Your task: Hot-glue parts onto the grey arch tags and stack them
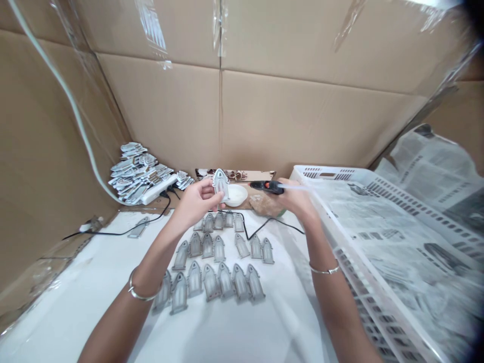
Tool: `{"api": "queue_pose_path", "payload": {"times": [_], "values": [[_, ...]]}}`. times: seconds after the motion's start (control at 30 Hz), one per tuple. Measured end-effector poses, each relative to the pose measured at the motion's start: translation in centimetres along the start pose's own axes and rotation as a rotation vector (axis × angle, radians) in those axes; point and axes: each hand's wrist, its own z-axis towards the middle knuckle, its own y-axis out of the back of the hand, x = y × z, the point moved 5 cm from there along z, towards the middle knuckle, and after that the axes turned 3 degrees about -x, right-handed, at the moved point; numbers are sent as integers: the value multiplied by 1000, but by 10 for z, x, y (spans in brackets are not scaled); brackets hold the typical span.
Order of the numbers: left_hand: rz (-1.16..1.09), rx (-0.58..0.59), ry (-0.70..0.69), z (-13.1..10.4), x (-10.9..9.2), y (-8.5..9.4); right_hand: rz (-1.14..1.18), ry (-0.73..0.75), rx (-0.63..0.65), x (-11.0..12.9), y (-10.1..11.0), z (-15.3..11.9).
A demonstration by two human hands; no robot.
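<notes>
My left hand (200,200) pinches a small arched grey-and-white piece (221,184), held upright above the back of the white table. To its right, my right hand (295,197) is wrapped round a black glue gun (267,187) with a clear stick at its rear; the nozzle points left toward the piece, and a gap separates them. A white bowl (237,195) sits between my hands. Several similar arched pieces (210,282) lie in rows on the white table (280,322) below.
At the back left, a pile of white pieces (132,174) is beside a power strip (159,189). Black cables cross the table. A white plastic basket (363,282) lined with newspaper stands at the right. Cardboard walls (264,121) enclose the back and left.
</notes>
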Motion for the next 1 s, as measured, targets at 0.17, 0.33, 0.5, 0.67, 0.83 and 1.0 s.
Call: {"api": "queue_pose_path", "payload": {"times": [0.17, 0.33, 0.5, 0.67, 0.83, 1.0], "values": [[107, -22, 63, 3, 9, 3, -126, -217, 304, -51, -39, 10], [158, -7, 72, 6, 13, 3, -179, -348, 485, -75, -51, 10], [252, 10, -22, 8, 13, 4, -137, -284, 312, -68, -25, 8], [186, -47, -39, 10, 14, 5, 270, -126, 63, -26, -4, 5], [177, -111, -61, 12, 12, 7, 601, 78, 9, 22, 4, -6], [153, -112, -87, 13, 12, 7, 593, 190, -33, 46, 14, -15]]}}
